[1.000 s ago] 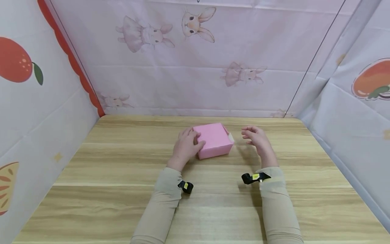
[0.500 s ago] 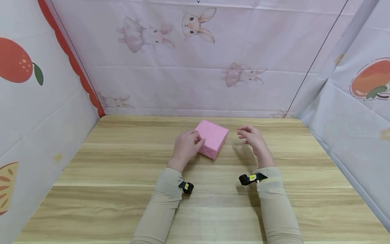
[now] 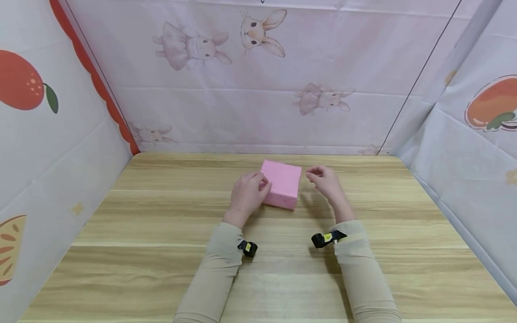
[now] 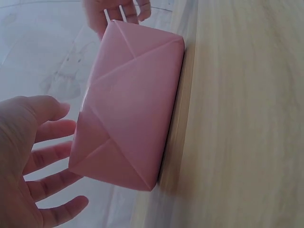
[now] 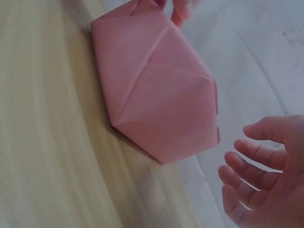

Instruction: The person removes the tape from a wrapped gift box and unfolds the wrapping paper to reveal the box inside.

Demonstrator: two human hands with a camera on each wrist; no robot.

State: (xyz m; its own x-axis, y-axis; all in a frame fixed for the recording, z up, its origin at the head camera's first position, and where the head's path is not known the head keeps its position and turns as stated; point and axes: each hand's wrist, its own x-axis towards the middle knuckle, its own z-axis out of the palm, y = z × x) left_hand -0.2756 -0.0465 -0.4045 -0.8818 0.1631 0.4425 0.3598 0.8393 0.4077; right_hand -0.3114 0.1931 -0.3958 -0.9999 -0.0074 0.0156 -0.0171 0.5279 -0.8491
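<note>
A small box wrapped in pink paper [image 3: 281,178] stands on the table, with creased, folded paper on its side faces. In the left wrist view, the triangular folds of the pink box [image 4: 128,109] show up close. My left hand [image 3: 247,195] is at the box's left side, its fingertips right at the edge and its thumb lifted off the paper. On the other side, my right hand [image 3: 326,184] hovers a short gap from the box. The right wrist view shows this right hand [image 5: 261,175] with relaxed, spread fingers and nothing in them.
The wood-grain table [image 3: 141,251] ends at a back wall of rabbit-print cloth [image 3: 226,112]. Fruit-print cloth [image 3: 48,148] hangs along the left, with more at the right. A black strap camera [image 3: 323,240] sits on each wrist.
The pink box has turned on the table, and the white-edged opening on its right no longer shows in the head view. My right hand has come left, closer to the box; my left has barely moved.
</note>
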